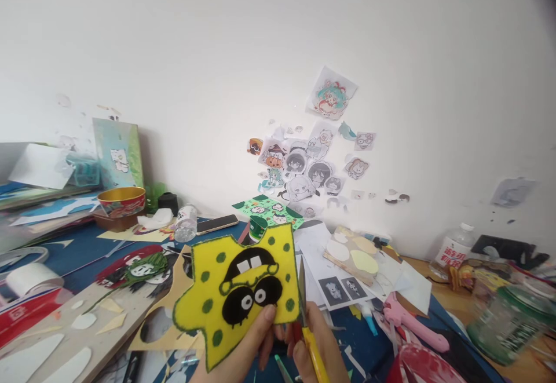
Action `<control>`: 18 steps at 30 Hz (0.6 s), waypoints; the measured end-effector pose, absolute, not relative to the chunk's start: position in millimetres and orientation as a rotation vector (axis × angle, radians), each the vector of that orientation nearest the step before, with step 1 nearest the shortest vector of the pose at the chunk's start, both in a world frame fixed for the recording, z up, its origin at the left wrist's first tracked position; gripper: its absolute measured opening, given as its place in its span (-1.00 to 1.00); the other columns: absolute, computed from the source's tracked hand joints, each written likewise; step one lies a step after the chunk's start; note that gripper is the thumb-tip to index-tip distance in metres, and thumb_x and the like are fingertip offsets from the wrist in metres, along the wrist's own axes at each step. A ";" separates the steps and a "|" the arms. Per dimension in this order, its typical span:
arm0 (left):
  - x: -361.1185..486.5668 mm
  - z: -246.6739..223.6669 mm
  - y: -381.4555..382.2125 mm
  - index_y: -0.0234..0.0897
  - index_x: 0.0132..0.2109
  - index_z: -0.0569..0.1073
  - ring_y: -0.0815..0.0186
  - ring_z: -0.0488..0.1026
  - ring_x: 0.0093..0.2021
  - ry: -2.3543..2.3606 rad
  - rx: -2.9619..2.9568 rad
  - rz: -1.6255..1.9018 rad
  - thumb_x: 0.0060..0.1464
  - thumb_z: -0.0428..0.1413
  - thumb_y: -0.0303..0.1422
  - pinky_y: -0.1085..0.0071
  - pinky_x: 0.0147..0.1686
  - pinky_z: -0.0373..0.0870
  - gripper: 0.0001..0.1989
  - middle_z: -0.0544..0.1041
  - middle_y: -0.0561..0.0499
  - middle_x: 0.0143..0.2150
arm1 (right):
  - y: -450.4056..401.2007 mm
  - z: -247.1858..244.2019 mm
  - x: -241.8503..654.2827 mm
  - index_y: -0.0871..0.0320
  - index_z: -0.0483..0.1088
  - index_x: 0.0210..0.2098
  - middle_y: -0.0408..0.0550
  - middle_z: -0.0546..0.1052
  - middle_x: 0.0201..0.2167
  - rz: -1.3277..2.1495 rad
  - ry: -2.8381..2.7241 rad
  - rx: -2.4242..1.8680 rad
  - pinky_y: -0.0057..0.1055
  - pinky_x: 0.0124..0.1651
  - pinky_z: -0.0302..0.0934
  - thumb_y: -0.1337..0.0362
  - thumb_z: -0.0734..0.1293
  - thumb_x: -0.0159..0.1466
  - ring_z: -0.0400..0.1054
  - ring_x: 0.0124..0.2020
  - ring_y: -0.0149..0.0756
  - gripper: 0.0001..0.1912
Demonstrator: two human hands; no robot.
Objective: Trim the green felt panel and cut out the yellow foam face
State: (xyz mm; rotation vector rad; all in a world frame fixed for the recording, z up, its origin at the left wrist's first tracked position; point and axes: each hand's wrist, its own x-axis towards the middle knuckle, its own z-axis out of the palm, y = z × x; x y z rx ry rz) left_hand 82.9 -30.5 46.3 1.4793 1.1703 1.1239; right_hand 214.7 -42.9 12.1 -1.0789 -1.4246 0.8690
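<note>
A yellow felt piece with green spots, a black mouth with white teeth and black-ringed eyes is held up at the centre, its face upside down. My left hand pinches its lower edge, the thumb on the front near the eyes. In my right hand is a pair of scissors with yellow handles. The blades point up along the right edge of the felt, very close to it. Fingers behind the felt are partly hidden.
A pink glue gun and a green-lidded jar are at the right. Papers and a phone lie behind. At the left are a red-gold bowl, a grey board and a tape roll.
</note>
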 end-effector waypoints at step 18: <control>81.4 37.2 -27.9 -0.20 -0.62 0.37 0.45 0.22 -0.71 1.192 1.594 1.023 0.05 -0.03 -0.05 0.55 -0.51 0.27 -0.57 0.19 0.17 -0.77 | -39.7 9.2 216.8 0.14 0.24 -0.38 -0.20 0.25 -0.60 0.948 -1.398 -0.978 -0.47 -0.55 0.03 -0.31 0.13 0.04 0.10 -0.61 -0.43 -0.40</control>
